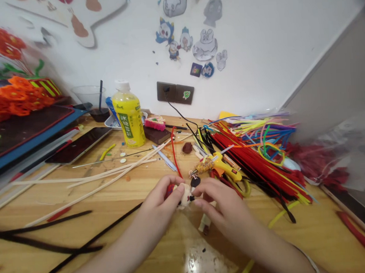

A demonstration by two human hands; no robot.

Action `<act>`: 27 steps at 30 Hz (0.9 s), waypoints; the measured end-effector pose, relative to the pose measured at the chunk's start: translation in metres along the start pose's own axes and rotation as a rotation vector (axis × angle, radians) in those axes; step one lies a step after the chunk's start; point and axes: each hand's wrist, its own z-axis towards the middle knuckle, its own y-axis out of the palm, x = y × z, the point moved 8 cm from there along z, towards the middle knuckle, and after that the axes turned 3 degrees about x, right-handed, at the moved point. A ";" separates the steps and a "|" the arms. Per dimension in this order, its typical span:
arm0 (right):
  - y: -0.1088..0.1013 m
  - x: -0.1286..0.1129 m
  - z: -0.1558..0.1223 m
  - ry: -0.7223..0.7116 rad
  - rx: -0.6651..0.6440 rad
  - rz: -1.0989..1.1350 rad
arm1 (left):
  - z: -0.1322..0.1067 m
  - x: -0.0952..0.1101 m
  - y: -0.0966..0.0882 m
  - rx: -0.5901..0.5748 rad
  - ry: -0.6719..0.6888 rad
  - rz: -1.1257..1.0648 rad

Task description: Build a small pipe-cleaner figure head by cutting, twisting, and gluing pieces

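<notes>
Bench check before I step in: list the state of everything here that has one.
left hand: gripping the figure
right hand: fingertips on the figure
small cream craft figure: held between both hands
yellow hot glue gun: lying on its side
yellow drink bottle: upright, capped
wall socket: black cable plugged in
tablet: flat, screen dark

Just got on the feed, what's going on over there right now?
A person is holding a small cream-coloured craft piece with black and red bits on it between the left hand and right hand, above a wooden desk. A round black piece shows just beyond it. A yellow hot glue gun lies past the right hand, beside a large heap of coloured pipe cleaners. A yellow drink bottle stands further back.
</notes>
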 end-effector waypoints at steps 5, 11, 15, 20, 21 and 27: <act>0.008 0.013 0.002 0.140 -0.043 0.238 | -0.001 0.003 -0.001 0.008 0.050 0.032; 0.017 0.020 0.001 0.258 -0.089 0.473 | -0.001 0.001 -0.002 0.021 0.063 0.067; 0.018 0.020 0.000 0.284 -0.094 0.525 | -0.002 0.001 -0.002 0.031 0.063 0.065; 0.020 0.020 0.000 0.324 -0.104 0.575 | -0.002 0.000 -0.001 0.008 0.060 0.048; 0.020 0.020 0.000 0.332 -0.105 0.585 | -0.002 0.000 0.000 0.006 0.061 0.045; 0.019 0.021 0.001 0.362 -0.099 0.626 | -0.002 0.004 0.000 0.001 0.069 0.036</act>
